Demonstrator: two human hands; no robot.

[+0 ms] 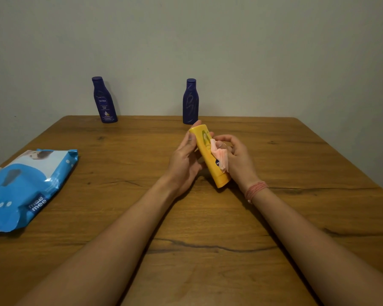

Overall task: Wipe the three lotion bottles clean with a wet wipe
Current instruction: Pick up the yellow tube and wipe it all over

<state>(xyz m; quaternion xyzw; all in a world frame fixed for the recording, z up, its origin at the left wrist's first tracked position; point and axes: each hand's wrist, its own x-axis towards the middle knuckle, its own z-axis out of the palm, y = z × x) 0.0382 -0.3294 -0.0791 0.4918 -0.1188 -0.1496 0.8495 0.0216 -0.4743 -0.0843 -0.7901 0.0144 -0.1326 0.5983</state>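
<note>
Over the middle of the desk [208, 217], the left hand [184, 160] grips a tilted yellow bottle [208, 155], its far end hidden by fingertips. The right hand [237, 157] pinches a pinkish wet wipe [220, 156] against it. Two blue bottles [104, 100] [190, 102] stand upright at the far edge; a wipes pack [27, 186] lies left, partly cut off.

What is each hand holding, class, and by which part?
The left hand grips the yellow lotion bottle around its upper body. The right hand pinches a crumpled wet wipe against the bottle's front.
</note>
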